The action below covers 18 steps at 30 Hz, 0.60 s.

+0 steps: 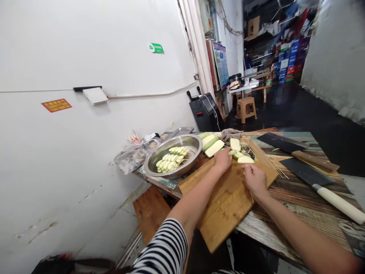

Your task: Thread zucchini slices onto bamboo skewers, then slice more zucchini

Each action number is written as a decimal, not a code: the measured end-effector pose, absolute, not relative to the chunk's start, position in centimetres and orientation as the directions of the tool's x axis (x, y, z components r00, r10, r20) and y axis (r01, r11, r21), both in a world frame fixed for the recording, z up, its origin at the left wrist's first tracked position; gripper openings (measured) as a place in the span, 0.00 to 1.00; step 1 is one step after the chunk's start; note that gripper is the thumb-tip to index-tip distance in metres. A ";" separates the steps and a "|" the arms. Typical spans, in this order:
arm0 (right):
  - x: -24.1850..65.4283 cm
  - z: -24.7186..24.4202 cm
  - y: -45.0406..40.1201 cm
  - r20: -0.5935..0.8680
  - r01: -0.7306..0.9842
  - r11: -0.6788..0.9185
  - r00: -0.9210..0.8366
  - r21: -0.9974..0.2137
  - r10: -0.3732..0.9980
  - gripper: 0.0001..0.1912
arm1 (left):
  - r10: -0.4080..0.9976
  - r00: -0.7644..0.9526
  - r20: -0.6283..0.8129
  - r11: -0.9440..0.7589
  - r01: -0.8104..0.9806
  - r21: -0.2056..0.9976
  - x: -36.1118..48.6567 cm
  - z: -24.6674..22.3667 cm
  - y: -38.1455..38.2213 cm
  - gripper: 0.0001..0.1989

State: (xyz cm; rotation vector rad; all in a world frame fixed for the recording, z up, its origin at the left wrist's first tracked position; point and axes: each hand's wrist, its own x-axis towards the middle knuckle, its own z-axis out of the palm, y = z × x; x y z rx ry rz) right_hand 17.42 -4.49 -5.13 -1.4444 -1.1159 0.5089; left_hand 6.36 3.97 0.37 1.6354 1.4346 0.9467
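My left hand (223, 160) reaches over the far edge of the wooden cutting board (225, 205), its fingers curled against a pale green zucchini slice (232, 153); its fingertips are partly hidden. My right hand (255, 181) is closed above the board, with a thin bamboo skewer (252, 197) showing below the fist. Just beyond the hands lies a small pile of cut slices (245, 160). Halved zucchini pieces (214, 148) rest behind my left hand. To the left, a steel bowl (149, 163) holds several skewers threaded with zucchini slices (170, 161).
Loose bamboo skewers (261, 154) lie right of the board. Two cleavers, one with a brown handle (315, 160) and one with a white handle (339, 203), lie on the table's right side. Plastic bags (129, 156) sit beside the bowl against the wall. A grey rag (230, 134) is at the back.
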 end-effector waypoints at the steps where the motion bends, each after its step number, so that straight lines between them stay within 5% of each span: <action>1: 17.4 -5.3 -4.5 0.291 0.334 0.140 0.460 -0.932 0.839 0.23 | 0.988 0.131 0.079 -0.135 0.514 0.847 6.8 0.4 4.3 0.08; 4: 17.3 -5.5 -4.4 0.294 0.329 0.141 0.481 -0.934 0.826 0.23 | 0.975 0.176 0.137 -0.216 0.586 0.781 8.1 0.2 5.2 0.08; 9: 17.1 -5.1 -4.6 0.274 0.323 0.119 0.489 -0.939 0.828 0.21 | 0.992 0.110 0.068 -0.109 0.433 0.895 8.2 0.5 6.2 0.09; 14: 16.5 -3.9 -6.0 0.272 0.339 0.137 0.392 -0.931 0.879 0.20 | 0.991 0.006 -0.132 0.132 0.048 0.990 5.8 1.1 5.7 0.07; 18: 15.5 -3.2 -7.9 0.280 0.380 0.188 0.203 -0.906 0.938 0.18 | 0.952 -0.008 -0.306 0.283 -0.358 0.890 3.4 0.7 4.5 0.05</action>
